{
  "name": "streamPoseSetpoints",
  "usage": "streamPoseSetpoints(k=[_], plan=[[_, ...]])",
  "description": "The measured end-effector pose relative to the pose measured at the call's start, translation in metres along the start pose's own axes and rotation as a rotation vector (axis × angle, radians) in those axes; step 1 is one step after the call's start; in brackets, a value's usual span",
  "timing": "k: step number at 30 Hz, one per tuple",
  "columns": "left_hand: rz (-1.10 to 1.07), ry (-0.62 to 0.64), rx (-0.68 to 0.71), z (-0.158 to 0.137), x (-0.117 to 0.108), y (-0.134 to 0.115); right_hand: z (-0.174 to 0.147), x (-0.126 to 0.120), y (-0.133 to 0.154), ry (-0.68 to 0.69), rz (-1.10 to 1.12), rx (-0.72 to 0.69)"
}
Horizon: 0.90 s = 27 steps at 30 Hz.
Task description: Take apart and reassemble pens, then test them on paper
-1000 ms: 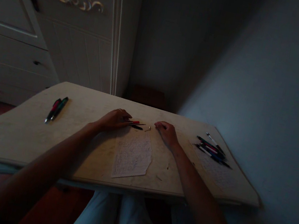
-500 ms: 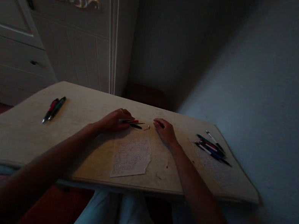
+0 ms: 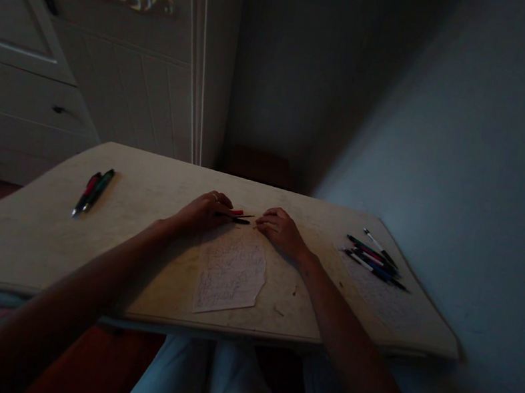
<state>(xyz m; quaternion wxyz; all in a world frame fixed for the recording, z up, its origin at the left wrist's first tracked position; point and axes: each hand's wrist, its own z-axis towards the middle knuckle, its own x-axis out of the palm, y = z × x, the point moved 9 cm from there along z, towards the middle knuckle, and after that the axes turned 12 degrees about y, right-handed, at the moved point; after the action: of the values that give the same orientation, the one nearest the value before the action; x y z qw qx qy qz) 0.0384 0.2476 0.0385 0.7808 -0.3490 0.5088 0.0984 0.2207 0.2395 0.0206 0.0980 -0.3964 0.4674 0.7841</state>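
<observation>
My left hand (image 3: 203,213) rests on the table, its fingers curled over some pen parts. A red pen part (image 3: 236,212), a thin refill (image 3: 247,216) and a black pen part (image 3: 242,221) stick out beyond its fingertips. My right hand (image 3: 281,230) lies palm down just to the right, fingers bent and close together at the tips of these parts. Whatever is under its fingers is hidden. Nearer to me, below both hands, lies a torn sheet of paper (image 3: 232,276) covered in scribbles.
Two pens, one red and black (image 3: 86,195) and one green (image 3: 99,191), lie at the left of the white table (image 3: 155,171). Several pens (image 3: 376,260) lie on another scribbled sheet (image 3: 384,299) at the right. Small bits (image 3: 295,290) lie near my right forearm. A wall stands at the right.
My right hand has moved left, towards my left hand, and now covers the spot where a small metal piece lay. My left fingers have shifted slightly over the pen parts.
</observation>
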Motion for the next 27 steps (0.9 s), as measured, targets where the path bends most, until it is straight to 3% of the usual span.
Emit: streamPoseSetpoints(k=[7, 18, 27], plan=[[-0.037, 0.011, 0.021, 0.002, 0.003, -0.003, 0.002, 0.002, 0.003, 0.016, -0.099, -0.005], [0.063, -0.006, -0.054, -0.004, -0.007, 0.014, 0.003, 0.002, 0.008, -0.008, -0.031, -0.036], [0.051, -0.016, -0.040, -0.001, -0.005, 0.011, 0.004, -0.004, 0.013, -0.062, -0.027, -0.018]])
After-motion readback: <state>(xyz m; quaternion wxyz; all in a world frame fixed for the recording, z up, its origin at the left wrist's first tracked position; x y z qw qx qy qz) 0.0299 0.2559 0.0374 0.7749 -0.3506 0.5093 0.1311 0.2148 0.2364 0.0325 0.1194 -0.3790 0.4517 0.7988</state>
